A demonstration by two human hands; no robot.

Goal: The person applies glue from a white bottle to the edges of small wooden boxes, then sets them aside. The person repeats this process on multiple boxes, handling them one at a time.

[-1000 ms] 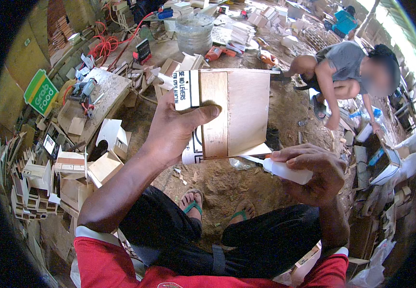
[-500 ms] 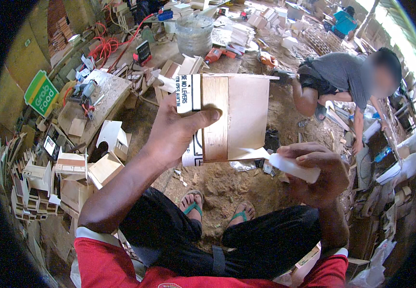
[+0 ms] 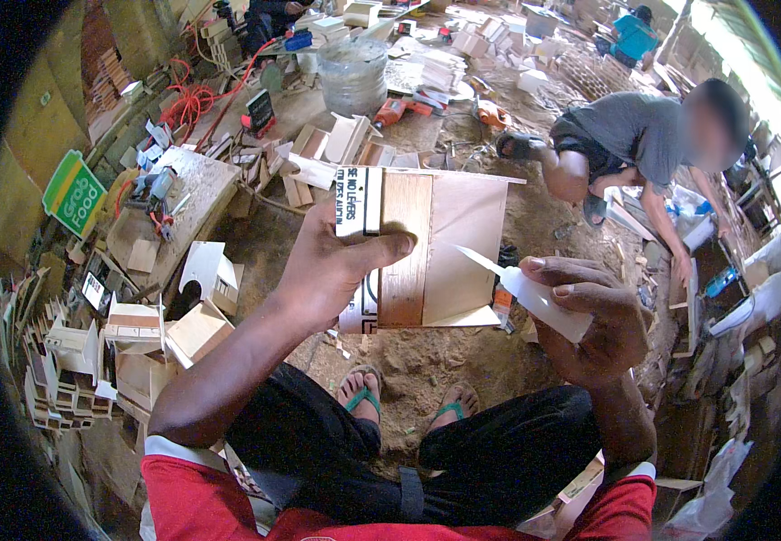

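Observation:
My left hand is closed around the left side of a small wooden box, its thumb pressed on a light wood strip. Dark print runs down the box's white left edge, and thin panels stand up along its top and bottom sides. In my right hand is a white glue bottle, gripped by the fingers. Its thin pointed nozzle is aimed left, over the lower right part of the box's flat panel. I cannot tell whether the tip touches the wood.
Several small wooden houses are piled at the left beside a low workbench bearing tools. Beyond the box stand a cloudy plastic bucket and an orange power tool. A co-worker crouches at the right, reaching down.
The box now sits slightly lower in view. The glue bottle's nozzle has moved up from the box's lower edge onto its flat panel.

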